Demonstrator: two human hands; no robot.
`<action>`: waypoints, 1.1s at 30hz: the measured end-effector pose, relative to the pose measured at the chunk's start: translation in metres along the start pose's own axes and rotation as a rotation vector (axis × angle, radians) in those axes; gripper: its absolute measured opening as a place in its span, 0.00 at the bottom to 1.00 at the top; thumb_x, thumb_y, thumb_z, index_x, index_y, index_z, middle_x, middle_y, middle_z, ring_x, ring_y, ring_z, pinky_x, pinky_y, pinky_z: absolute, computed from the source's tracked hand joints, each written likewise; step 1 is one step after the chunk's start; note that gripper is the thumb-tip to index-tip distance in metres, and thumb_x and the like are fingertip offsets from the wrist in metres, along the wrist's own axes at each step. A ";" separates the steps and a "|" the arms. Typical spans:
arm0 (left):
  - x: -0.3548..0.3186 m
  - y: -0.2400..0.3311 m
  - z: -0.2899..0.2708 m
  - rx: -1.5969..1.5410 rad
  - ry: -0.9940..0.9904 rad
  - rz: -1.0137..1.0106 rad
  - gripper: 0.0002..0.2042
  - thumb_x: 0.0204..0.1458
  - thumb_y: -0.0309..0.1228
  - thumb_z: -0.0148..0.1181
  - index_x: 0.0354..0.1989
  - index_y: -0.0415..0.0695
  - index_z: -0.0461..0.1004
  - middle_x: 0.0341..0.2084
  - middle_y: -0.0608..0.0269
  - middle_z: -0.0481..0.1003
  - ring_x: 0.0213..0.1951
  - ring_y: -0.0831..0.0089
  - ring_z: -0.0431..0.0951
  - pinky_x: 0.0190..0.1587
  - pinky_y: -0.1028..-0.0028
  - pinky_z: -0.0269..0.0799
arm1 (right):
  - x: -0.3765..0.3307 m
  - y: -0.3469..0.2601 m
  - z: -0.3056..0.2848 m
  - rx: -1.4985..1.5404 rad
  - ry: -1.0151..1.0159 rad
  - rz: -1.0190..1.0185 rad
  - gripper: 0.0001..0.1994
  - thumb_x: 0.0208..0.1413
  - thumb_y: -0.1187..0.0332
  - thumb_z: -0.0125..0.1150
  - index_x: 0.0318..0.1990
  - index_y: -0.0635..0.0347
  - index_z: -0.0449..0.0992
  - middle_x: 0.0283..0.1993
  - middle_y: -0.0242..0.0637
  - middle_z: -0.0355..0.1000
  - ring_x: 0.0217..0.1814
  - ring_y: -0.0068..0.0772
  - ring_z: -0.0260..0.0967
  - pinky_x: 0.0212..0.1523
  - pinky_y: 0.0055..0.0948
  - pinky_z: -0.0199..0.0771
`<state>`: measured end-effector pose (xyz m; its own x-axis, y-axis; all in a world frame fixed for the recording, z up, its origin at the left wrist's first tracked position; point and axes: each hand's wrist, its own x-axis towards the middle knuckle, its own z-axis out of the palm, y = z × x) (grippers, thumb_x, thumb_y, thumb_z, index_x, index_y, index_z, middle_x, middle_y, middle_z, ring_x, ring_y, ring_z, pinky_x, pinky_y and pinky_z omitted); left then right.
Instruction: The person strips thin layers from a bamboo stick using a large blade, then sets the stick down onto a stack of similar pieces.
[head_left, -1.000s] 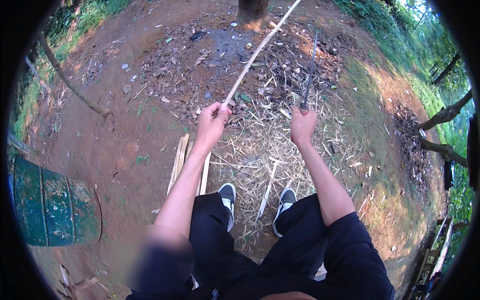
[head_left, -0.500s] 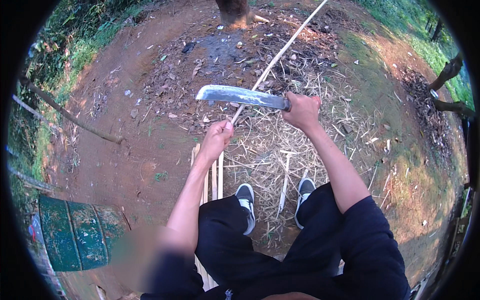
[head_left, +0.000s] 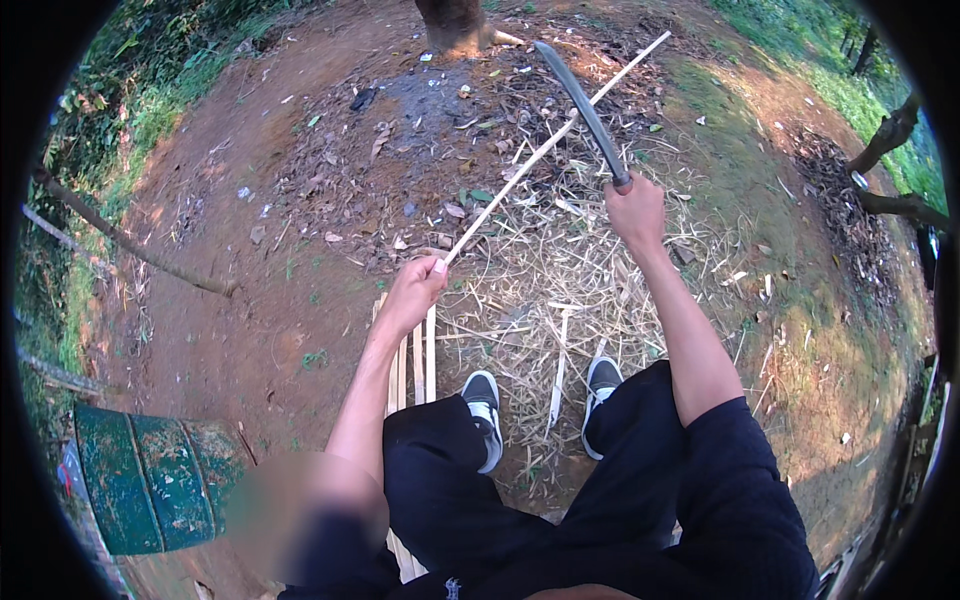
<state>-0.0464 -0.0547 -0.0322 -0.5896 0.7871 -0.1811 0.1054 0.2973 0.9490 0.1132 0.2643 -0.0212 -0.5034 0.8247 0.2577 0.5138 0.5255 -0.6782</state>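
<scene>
My left hand (head_left: 415, 288) is closed round the near end of a long pale bamboo strip (head_left: 505, 192), which slants away to the far right. A machete (head_left: 583, 108) with a long, slightly curved dark blade is gripped by its handle in my right hand (head_left: 637, 212). The blade points away and a little left, crossing the strip well beyond my left hand. Whether its edge touches the strip I cannot tell. Beside my left leg lie several more pale strips (head_left: 418, 360), partly hidden under my left arm and leg.
Pale shavings (head_left: 530, 310) litter the ground in front of my shoes (head_left: 482, 400). At the lower left lies a green drum (head_left: 150, 480). A tree trunk (head_left: 452, 22) rises at the far side, a thin bare pole (head_left: 140, 245) leans at left, and branches (head_left: 890, 135) stand at right.
The machete has swung from lying crosswise with its tip to the left to pointing away, farther along the strip. My right hand has shifted slightly right. My left hand still grips the strip.
</scene>
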 end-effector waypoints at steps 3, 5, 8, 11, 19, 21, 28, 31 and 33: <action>0.003 0.009 0.010 -0.122 -0.041 -0.003 0.12 0.66 0.30 0.47 0.27 0.45 0.66 0.18 0.78 0.59 0.17 0.87 0.54 0.18 0.79 0.46 | -0.014 -0.014 0.011 0.002 -0.096 -0.159 0.08 0.51 0.62 0.61 0.34 0.54 0.80 0.23 0.39 0.77 0.23 0.39 0.76 0.27 0.41 0.74; 0.006 0.012 0.018 -0.214 -0.101 -0.025 0.12 0.66 0.30 0.46 0.27 0.46 0.64 0.18 0.78 0.58 0.16 0.87 0.52 0.17 0.79 0.44 | -0.025 -0.027 0.020 -0.065 -0.163 -0.316 0.06 0.50 0.63 0.62 0.32 0.53 0.79 0.19 0.35 0.75 0.20 0.33 0.74 0.22 0.35 0.70; 0.001 0.017 0.026 -0.275 -0.124 -0.037 0.10 0.65 0.30 0.46 0.28 0.47 0.64 0.15 0.79 0.53 0.14 0.87 0.49 0.16 0.79 0.40 | -0.041 -0.048 0.021 -0.263 -0.189 -0.593 0.06 0.48 0.63 0.64 0.29 0.53 0.77 0.18 0.31 0.73 0.19 0.29 0.73 0.20 0.28 0.65; 0.001 0.029 0.034 -0.274 -0.155 -0.035 0.10 0.65 0.30 0.46 0.28 0.47 0.64 0.13 0.80 0.51 0.12 0.88 0.47 0.15 0.80 0.38 | -0.012 -0.014 0.021 -0.210 -0.087 -0.450 0.07 0.48 0.66 0.64 0.23 0.51 0.73 0.14 0.28 0.67 0.13 0.22 0.65 0.14 0.29 0.56; 0.006 0.007 0.021 -0.258 -0.184 -0.131 0.14 0.68 0.35 0.45 0.26 0.48 0.63 0.13 0.80 0.50 0.13 0.87 0.46 0.16 0.78 0.38 | -0.031 -0.014 0.025 -0.158 -0.180 -0.392 0.05 0.46 0.64 0.63 0.25 0.51 0.74 0.15 0.28 0.68 0.15 0.23 0.65 0.23 0.31 0.65; 0.005 0.010 0.024 -0.289 -0.210 -0.118 0.15 0.68 0.35 0.45 0.26 0.48 0.63 0.13 0.80 0.50 0.13 0.87 0.46 0.16 0.78 0.37 | -0.038 -0.019 0.027 -0.246 -0.201 -0.493 0.05 0.45 0.64 0.63 0.25 0.52 0.74 0.15 0.29 0.69 0.17 0.26 0.68 0.25 0.30 0.64; 0.009 0.014 0.031 -0.182 -0.177 -0.112 0.12 0.67 0.32 0.46 0.27 0.48 0.63 0.15 0.78 0.54 0.12 0.88 0.49 0.14 0.80 0.40 | -0.008 0.021 -0.007 -0.345 -0.194 -0.178 0.05 0.49 0.65 0.60 0.29 0.55 0.75 0.19 0.32 0.72 0.19 0.27 0.71 0.24 0.31 0.66; 0.006 0.005 0.019 -0.205 -0.164 -0.190 0.12 0.67 0.32 0.46 0.27 0.49 0.63 0.16 0.79 0.55 0.13 0.89 0.49 0.15 0.80 0.41 | -0.019 0.015 0.000 -0.361 -0.287 -0.239 0.06 0.51 0.64 0.58 0.30 0.55 0.75 0.20 0.33 0.73 0.19 0.29 0.71 0.22 0.27 0.66; 0.006 0.004 0.016 -0.180 -0.124 -0.177 0.13 0.67 0.33 0.47 0.26 0.50 0.63 0.16 0.82 0.52 0.15 0.89 0.48 0.16 0.79 0.40 | -0.036 -0.008 0.002 -0.355 -0.296 -0.320 0.06 0.51 0.64 0.58 0.30 0.55 0.75 0.20 0.34 0.72 0.19 0.30 0.71 0.21 0.26 0.66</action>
<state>-0.0367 -0.0398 -0.0335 -0.4825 0.7952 -0.3674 -0.1407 0.3436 0.9285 0.1253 0.2301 -0.0262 -0.8201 0.5452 0.1737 0.4794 0.8204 -0.3117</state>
